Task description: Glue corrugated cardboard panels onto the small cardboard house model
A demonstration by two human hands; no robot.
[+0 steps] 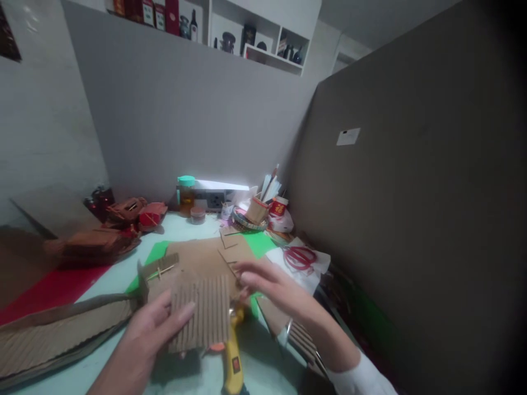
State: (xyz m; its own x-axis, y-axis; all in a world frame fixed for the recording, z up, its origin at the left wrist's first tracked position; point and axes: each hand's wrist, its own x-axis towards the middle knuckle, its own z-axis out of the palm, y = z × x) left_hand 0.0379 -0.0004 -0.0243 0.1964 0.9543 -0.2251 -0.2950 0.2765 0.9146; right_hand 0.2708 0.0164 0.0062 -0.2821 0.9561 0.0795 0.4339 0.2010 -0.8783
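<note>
My left hand point(154, 329) grips a square piece of corrugated cardboard point(206, 312), thumb on its ridged face and the other fingers behind it. My right hand point(265, 282) hovers to the right of that piece, fingers stretched out and somewhat apart, holding nothing that I can see. Below and between the hands lies a yellow tool point(233, 359) with a dark switch, which looks like a hot glue gun. Under the hands is a flat brown cardboard sheet point(197, 255) on a green mat point(261, 244), with a small cut cardboard piece point(229, 240) at its back edge.
A long corrugated strip point(61, 334) lies at the left. Red scissors point(300, 258) rest on white paper at the right, near more cardboard scraps point(302, 340). Along the back stand a green-lidded jar point(186, 197) and a pen holder point(257, 211). Brown-red bundles point(99, 241) sit at left.
</note>
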